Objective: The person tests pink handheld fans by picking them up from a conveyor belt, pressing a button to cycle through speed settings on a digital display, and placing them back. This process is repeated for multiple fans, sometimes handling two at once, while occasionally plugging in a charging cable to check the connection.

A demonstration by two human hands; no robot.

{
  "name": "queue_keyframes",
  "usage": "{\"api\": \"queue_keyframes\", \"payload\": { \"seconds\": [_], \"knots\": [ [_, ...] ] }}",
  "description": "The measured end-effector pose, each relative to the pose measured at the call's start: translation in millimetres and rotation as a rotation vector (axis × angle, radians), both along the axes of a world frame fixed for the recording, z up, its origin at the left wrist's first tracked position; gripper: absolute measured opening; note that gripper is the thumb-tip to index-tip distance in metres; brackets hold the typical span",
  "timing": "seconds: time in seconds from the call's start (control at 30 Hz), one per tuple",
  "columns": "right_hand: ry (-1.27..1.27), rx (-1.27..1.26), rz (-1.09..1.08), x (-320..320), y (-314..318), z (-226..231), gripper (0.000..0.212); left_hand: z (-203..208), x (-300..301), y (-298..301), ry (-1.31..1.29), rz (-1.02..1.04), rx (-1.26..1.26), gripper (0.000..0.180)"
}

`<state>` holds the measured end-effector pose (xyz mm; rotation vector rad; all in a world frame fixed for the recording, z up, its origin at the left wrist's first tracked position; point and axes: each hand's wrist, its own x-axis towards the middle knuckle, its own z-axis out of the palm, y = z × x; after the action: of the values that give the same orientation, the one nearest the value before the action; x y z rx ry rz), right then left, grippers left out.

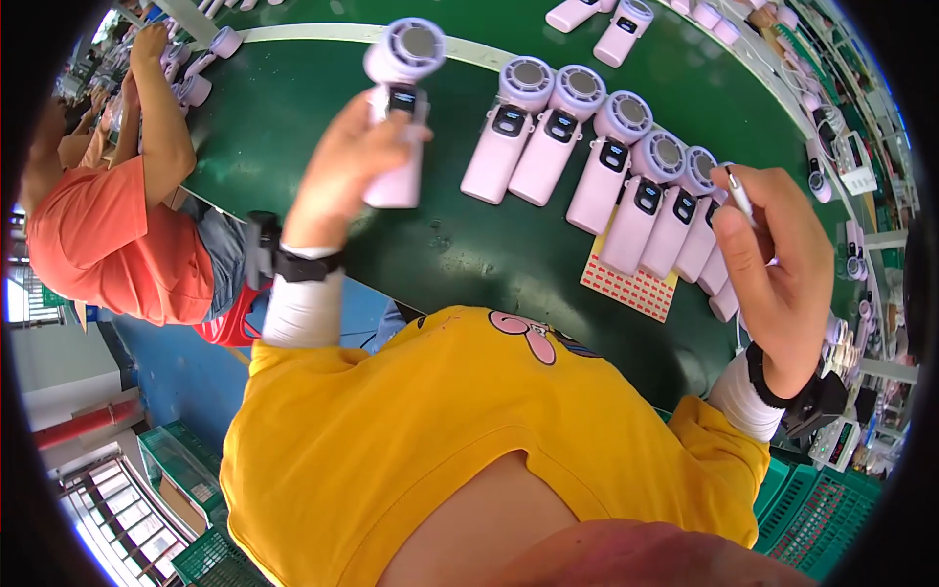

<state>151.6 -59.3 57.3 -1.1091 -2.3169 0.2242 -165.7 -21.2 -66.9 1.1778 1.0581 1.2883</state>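
Observation:
My left hand (342, 161) grips a pale pink handheld fan (399, 108) by its handle, its round head pointing away from me over the green table (323, 108). My right hand (778, 259) pinches a thin silver tool (738, 194) like tweezers, hovering at the near end of a row of several matching pink fans (597, 147) lying side by side. Under that row's near end lies a sheet of small red stickers (631, 286).
A person in an orange shirt (108, 235) works at the table on my left, with more pink fans (201, 68) near their hands. More fans (611, 24) lie farther along the table. Green crates (822, 509) sit at the lower right, shelves with gear at the right.

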Motion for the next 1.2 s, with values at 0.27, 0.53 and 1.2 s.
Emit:
{"api": "queue_keyframes", "payload": {
  "seconds": [0.27,0.53,1.2],
  "knots": [
    [0.224,0.149,-0.026,43,-12,23,0.023,-40,-198,66,0.942,0.472,-0.036,0.039],
    [0.673,0.238,-0.125,92,-28,21,0.036,-43,-268,87,1.78,0.539,-0.162,0.037],
    [0.827,0.427,0.106,147,-24,6,0.041,-31,271,292,1.908,-0.248,1.298,0.044]
  ]
}}
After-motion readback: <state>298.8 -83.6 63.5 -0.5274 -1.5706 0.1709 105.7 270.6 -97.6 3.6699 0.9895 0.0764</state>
